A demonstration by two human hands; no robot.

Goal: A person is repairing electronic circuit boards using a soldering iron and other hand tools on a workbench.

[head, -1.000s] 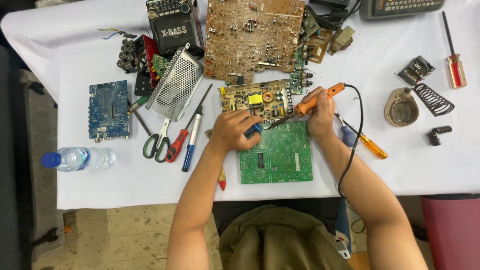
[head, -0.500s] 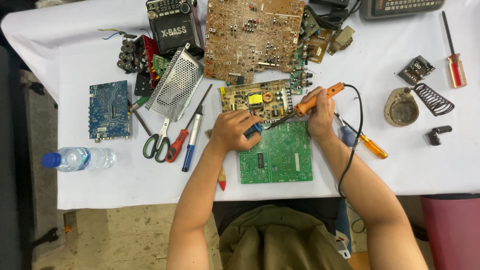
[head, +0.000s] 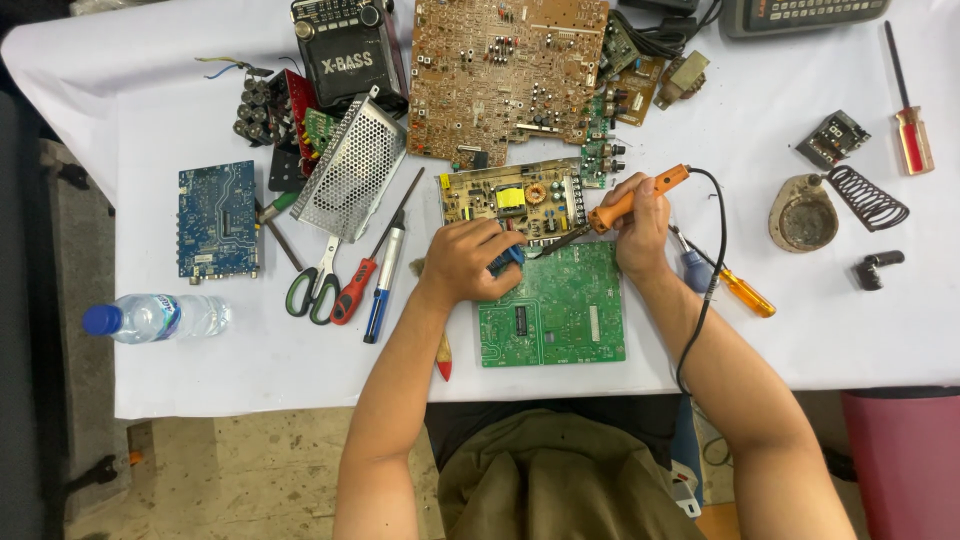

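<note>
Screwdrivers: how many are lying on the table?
4 clearly: a red-handled one and a blue-handled one beside the scissors, an orange-handled one by the right hand, and a red one at the far right. More may hide under boards.

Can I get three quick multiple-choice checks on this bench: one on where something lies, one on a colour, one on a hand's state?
1. Where does the water bottle lie?
A. at the table's left edge
B. beside the coiled stand
C. on the green board

2. What colour is the soldering iron handle?
A. blue
B. orange
C. black

3. What is the right hand doing?
A. lying flat and open
B. gripping scissors
C. gripping the soldering iron

Answers: 1 A, it lies near the left edge, below the blue board. 2 B, the handle is orange. 3 C, its fingers wrap the handle, tip near the top edge of the green board, where the left hand rests.
</note>
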